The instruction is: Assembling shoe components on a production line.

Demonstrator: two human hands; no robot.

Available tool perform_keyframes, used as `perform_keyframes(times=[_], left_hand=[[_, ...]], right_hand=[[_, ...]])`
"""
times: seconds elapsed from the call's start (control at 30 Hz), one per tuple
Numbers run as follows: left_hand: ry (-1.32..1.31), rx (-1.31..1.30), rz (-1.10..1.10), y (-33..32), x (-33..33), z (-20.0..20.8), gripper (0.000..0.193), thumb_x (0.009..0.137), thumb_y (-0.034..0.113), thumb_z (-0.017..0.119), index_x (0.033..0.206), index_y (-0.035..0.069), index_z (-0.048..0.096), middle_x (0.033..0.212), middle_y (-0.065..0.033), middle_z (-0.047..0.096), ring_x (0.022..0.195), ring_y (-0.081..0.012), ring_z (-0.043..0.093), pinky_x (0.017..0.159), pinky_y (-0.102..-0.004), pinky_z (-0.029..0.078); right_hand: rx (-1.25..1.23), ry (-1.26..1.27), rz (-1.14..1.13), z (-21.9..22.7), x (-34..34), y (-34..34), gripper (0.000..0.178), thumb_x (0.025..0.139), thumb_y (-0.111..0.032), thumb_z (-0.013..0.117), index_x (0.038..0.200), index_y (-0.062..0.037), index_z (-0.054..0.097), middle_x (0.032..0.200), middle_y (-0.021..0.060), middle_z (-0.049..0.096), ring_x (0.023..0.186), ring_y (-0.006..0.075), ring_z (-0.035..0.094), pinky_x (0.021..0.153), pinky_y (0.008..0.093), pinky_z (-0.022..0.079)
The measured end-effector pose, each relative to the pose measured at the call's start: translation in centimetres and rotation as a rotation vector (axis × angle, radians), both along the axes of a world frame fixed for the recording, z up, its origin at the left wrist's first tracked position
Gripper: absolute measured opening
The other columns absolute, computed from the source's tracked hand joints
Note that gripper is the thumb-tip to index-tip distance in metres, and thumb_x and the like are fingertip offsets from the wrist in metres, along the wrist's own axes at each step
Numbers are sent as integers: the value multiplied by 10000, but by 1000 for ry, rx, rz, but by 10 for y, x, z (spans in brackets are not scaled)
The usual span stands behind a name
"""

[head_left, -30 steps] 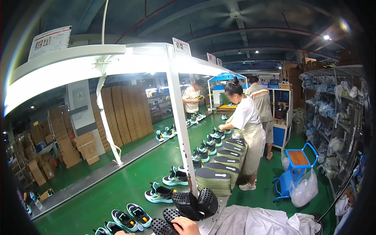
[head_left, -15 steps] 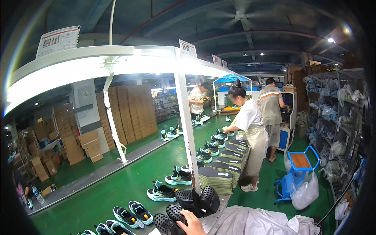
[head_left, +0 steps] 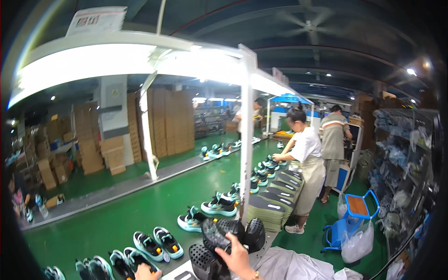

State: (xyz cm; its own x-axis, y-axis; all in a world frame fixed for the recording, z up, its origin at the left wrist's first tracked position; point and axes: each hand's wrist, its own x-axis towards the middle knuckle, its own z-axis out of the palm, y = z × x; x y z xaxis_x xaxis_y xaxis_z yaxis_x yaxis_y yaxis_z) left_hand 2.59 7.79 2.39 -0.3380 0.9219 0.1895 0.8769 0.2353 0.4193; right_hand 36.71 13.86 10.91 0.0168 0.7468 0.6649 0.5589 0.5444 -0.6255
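My right hand (head_left: 239,259) grips a black clog-like shoe (head_left: 215,234), its thumb and fingers at the near side. More black perforated clogs (head_left: 201,259) stand around it by the white post, one right below the held one. At the lower edge, my left hand (head_left: 147,272) has its fingers curled at the opening of a black and mint sneaker (head_left: 134,257); part of that hand is cut off by the frame. A pair of matching sneakers (head_left: 168,242) lies just beyond my left hand.
Sneakers line the green conveyor (head_left: 116,205) along its near side. Stacked dark insoles (head_left: 263,212) stand beyond the white post (head_left: 246,135). A co-worker (head_left: 305,156) in an apron handles shoes further along. Grey-white cloth (head_left: 294,267) lies at right, near a blue cart (head_left: 345,228).
My right hand has gone from resting on a clog to holding one raised and tilted. My left hand has come into view at a sneaker. The whole view has shifted slightly left.
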Motion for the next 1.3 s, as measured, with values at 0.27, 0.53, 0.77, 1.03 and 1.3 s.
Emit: perform_keyframes(times=[0.27,0.53,0.77,1.03,1.3], left_hand=[[-24,389,264,-28,24,25,443,657,367,762,949,48,662,939,-113,499,954,-298,503,799,-404,454],[-232,253,204,-65,-6,-31,626,733,263,713,1284,108,461,1374,-217,376,1235,-405,402,1000,-424,388],[-300,318,141,-65,-8,-38,600,741,196,686,1290,137,452,1351,-208,404,1201,-402,429,1001,-425,380],[-374,460,124,-68,-15,-51,536,737,110,652,1237,57,466,1302,-241,435,1168,-417,438,1006,-431,360],[-386,453,210,-68,-15,-67,520,727,88,672,1194,-35,479,1262,-236,468,1146,-404,454,988,-420,373]], right_hand=[[-194,-91,602,96,-128,-42,555,843,-360,645,1207,4,439,886,240,639,814,374,645,698,392,502],[-288,-727,646,15,-259,-28,473,747,-304,727,967,54,511,885,242,635,844,363,639,736,421,510],[-109,-947,481,8,-293,-23,384,701,-365,745,884,-34,674,853,144,673,819,277,663,719,360,532],[-21,-932,409,-40,-337,-15,182,672,-244,761,752,-89,710,750,122,682,728,254,683,637,339,542],[-350,-781,387,-88,-376,-4,211,837,-126,505,848,-59,704,894,165,683,846,302,675,732,389,546]])
